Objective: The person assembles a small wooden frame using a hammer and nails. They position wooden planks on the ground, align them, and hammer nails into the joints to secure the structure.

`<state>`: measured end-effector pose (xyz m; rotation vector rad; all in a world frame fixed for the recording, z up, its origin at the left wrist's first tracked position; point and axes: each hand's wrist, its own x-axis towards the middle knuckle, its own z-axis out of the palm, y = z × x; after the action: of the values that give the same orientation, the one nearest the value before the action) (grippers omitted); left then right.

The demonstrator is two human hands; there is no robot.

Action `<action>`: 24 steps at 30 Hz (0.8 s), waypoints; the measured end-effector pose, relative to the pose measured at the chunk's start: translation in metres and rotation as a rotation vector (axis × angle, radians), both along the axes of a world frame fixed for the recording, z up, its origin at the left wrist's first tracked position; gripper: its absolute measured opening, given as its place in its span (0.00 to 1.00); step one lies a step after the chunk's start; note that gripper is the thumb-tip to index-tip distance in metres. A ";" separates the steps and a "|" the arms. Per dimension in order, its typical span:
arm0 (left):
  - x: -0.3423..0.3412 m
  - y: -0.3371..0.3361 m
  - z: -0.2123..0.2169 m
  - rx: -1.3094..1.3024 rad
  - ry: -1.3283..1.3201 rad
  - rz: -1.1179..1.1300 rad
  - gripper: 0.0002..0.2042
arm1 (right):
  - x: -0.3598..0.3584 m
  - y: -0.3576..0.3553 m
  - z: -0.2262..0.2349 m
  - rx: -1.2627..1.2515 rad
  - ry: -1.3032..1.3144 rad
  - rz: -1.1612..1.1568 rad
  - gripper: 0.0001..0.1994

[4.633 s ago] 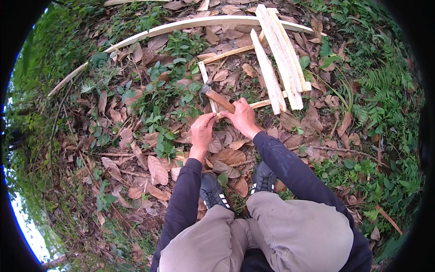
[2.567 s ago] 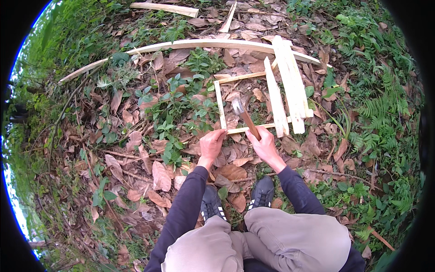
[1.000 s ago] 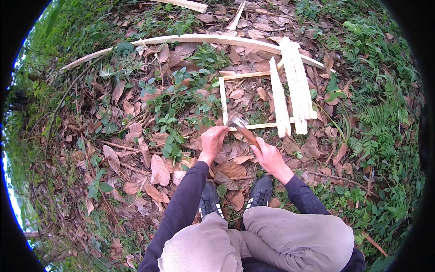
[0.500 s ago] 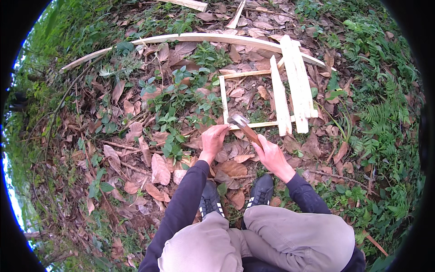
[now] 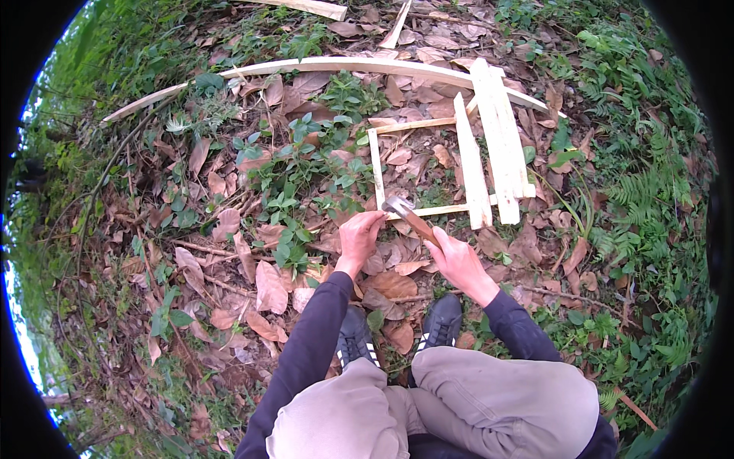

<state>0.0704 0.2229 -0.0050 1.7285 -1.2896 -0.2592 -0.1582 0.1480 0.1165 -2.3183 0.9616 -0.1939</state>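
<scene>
A pale wooden frame (image 5: 377, 167) of thin strips lies flat on the leaf-covered ground ahead of me. My left hand (image 5: 361, 239) is at its near left corner, thumb and fingertips pinched together; what they hold, if anything, is too small to see. My right hand (image 5: 461, 266) grips the brown wooden handle of a claw hammer (image 5: 418, 223). The metal head is right beside my left fingertips, over that same corner. Across the frame's right side lie a pointed board (image 5: 472, 172) and several longer rough boards (image 5: 501, 145), side by side.
Beyond the frame a long pale wooden strip (image 5: 344, 64) stretches across the ground. Farther off are a board (image 5: 306, 8) and a pointed offcut (image 5: 395, 27). Green plants (image 5: 290, 191) grow left of the frame, ferns (image 5: 638, 206) on the right. My shoes (image 5: 440, 325) are close below my hands.
The hammer head has shifted and tilted slightly at the corner, while my left hand stays in place. The frame and boards look essentially unmoved.
</scene>
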 end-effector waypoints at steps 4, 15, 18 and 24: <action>0.003 0.002 -0.003 0.006 -0.027 -0.005 0.06 | -0.001 0.005 -0.008 0.006 -0.018 0.016 0.15; 0.003 0.001 -0.005 0.007 0.020 -0.009 0.06 | 0.000 0.006 -0.014 0.048 -0.079 -0.006 0.18; -0.001 -0.001 -0.002 -0.013 0.059 -0.015 0.06 | -0.001 0.008 -0.008 -0.053 -0.213 -0.066 0.16; 0.004 0.004 -0.008 0.026 0.019 0.003 0.06 | 0.003 0.009 -0.003 0.042 -0.070 -0.007 0.16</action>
<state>0.0748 0.2267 -0.0128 1.7459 -1.2749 -0.2903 -0.1553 0.1566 0.1135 -2.2550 0.9299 -0.2539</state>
